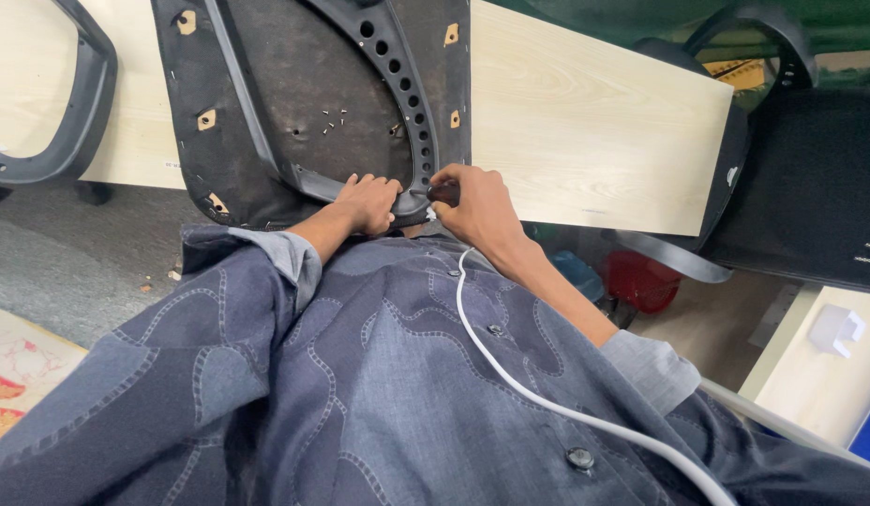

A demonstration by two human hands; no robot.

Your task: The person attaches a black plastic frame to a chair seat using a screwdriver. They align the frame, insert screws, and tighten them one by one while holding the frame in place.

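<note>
My right hand (480, 208) is pinched around a small dark tool (442, 194) while my left hand (369, 201) clamps the black plastic frame (412, 112) at the near edge of the upturned chair seat (294, 84), which lies on the pale wooden table (594, 122) with loose screws (334, 120) scattered on it.

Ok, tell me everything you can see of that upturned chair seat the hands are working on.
The chair seat lies underside up on the pale wooden table, its near edge over the table's front edge by the person's body. Its base is dark, rough fabric or felt, with several tan mounting patches. A black plastic armrest bracket with a row of round holes curves across it. A few small loose screws lie at its middle. The left hand presses the bracket's lower end; the right hand holds a dark-handled tool there.
</note>
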